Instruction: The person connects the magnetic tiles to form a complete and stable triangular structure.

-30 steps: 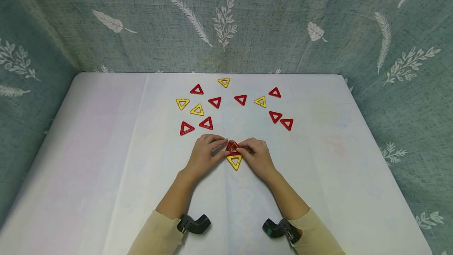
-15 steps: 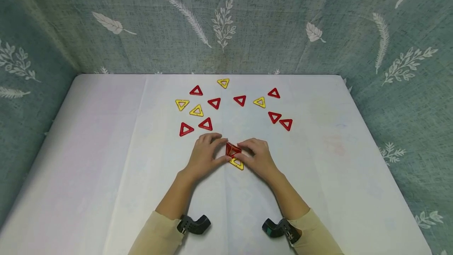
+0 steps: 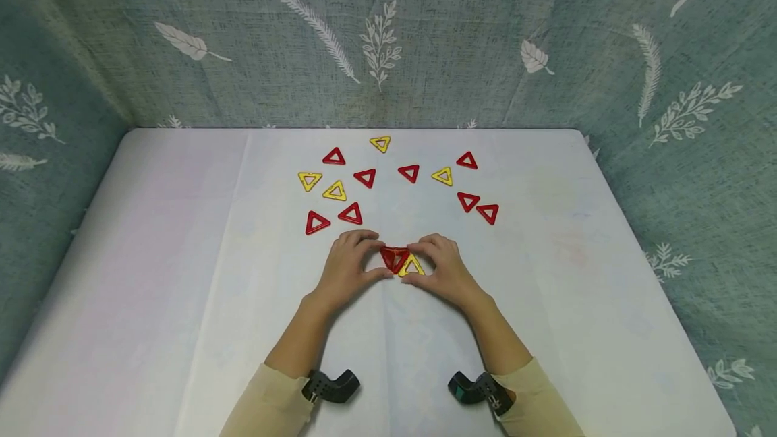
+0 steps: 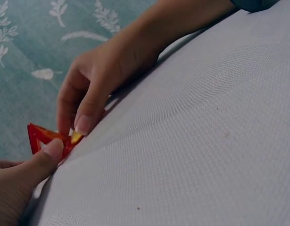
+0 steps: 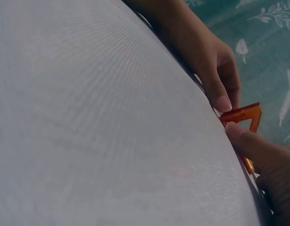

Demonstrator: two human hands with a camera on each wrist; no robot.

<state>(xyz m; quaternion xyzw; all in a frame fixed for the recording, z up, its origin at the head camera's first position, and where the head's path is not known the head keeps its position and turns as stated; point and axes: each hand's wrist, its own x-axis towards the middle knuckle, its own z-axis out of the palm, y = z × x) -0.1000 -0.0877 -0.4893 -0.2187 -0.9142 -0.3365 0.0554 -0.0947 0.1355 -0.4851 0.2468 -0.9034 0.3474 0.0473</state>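
Several red triangle magnetic tiles stand joined as a small pyramid (image 3: 394, 256) on the white table, between the two hands. A yellow triangle magnetic tile (image 3: 418, 266) lies against its right side. My left hand (image 3: 349, 263) holds the pyramid from the left, its thumb low at the front and its fingertips at the back corner. The right hand (image 3: 443, 266) pinches around the yellow tile and the pyramid's right corner. In the left wrist view a red side (image 4: 33, 136) rises beside the left thumb. Seen from the right wrist, the raised tile (image 5: 256, 116) looks orange-red.
Loose triangle tiles lie spread behind the hands: red ones (image 3: 309, 222) and yellow ones (image 3: 334, 197) to the left, more red ones (image 3: 469, 195) and a yellow one (image 3: 451, 177) to the right. A green leaf-print curtain (image 3: 437, 32) hangs behind the white table (image 3: 152, 275).
The red pyramid has been turned between the hands, its yellow tile swinging from the front round to the right side. The two thumbs have slid down toward the front. The loose tiles stay put.
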